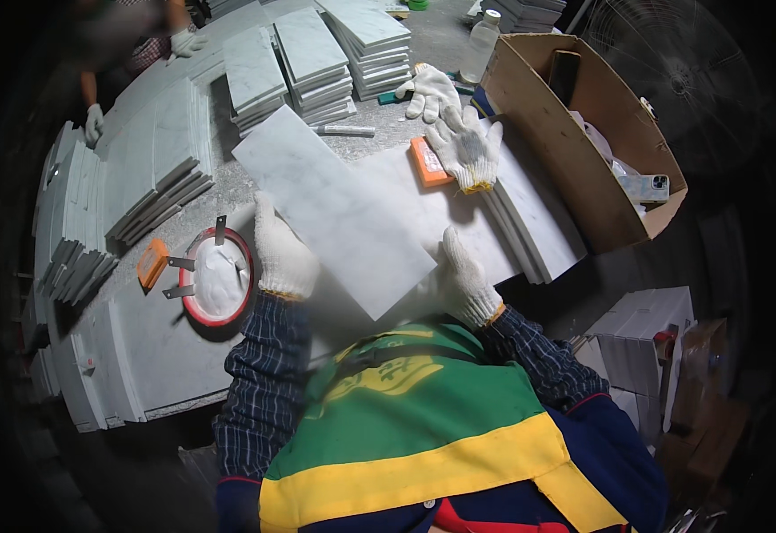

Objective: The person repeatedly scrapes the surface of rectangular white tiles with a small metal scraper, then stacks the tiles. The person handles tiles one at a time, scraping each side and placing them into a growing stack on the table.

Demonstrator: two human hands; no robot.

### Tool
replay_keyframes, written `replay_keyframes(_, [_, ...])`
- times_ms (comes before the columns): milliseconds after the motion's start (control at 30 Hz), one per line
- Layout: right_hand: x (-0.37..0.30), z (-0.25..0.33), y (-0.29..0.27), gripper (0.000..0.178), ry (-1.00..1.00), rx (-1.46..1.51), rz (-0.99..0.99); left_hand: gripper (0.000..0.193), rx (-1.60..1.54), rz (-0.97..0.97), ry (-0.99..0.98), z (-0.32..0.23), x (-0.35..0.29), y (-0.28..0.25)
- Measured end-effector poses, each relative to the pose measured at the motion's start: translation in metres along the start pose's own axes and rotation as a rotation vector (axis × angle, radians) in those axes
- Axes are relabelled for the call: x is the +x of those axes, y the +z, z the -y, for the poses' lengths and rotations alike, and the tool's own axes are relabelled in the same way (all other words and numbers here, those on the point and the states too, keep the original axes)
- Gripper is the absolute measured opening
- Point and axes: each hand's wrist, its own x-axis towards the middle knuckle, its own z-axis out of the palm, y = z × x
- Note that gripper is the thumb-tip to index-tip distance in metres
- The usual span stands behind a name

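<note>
A rectangular white marble tile [339, 213] with grey veins is held tilted in front of me, above the work surface. My left hand [283, 253], in a white knit glove, grips its left edge, the fingers partly hidden behind it. At the tile's near right corner is my gloved right hand [466, 280]; its thumb points up and its fingers pass under the tile, out of sight. Beside my left hand stands a red-rimmed bowl [194, 306] of white paste [220, 282], with metal scraper blades on its rim.
Stacks of marble tiles [312, 58] line the far side and the left [152, 164]. Spare gloves [466, 147] and an orange block [429, 163] lie on tiles at right, near a cardboard box [575, 169] holding a phone [644, 187]. A co-worker's gloved hands [187, 43] show far left.
</note>
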Motion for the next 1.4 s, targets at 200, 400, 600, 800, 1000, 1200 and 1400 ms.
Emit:
replay_keyframes(200, [-0.003, -0.015, -0.011, 0.061, -0.046, -0.170, 0.083, 0.063, 0.113, -0.153, -0.047, 0.001, 0.003, -0.023])
replay_keyframes(400, [0.008, -0.012, -0.038, 0.059, -0.267, -0.889, 0.109, 0.069, 0.109, -0.128, -0.020, 0.004, -0.018, -0.001])
replay_keyframes(600, [-0.003, 0.028, -0.025, 0.061, -0.148, -0.660, 0.129, 0.072, 0.049, -0.094, -0.068, 0.012, -0.030, 0.017])
replay_keyframes(800, [-0.001, 0.024, -0.003, 0.057, -0.507, -0.961, -0.013, 0.070, -0.016, 0.060, -0.053, 0.026, -0.031, 0.024])
replay_keyframes(1000, [0.013, 0.016, -0.011, 0.049, -0.499, -0.982, -0.069, 0.068, -0.047, 0.040, -0.105, 0.029, -0.031, 0.024])
replay_keyframes(1200, [0.005, 0.023, -0.006, 0.050, -0.561, -1.134, -0.067, 0.065, -0.090, 0.043, -0.144, 0.038, -0.030, 0.020])
replay_keyframes(1400, [-0.014, 0.036, 0.028, 0.090, -0.637, -1.244, -0.078, 0.067, -0.132, 0.036, -0.140, 0.050, -0.042, 0.030])
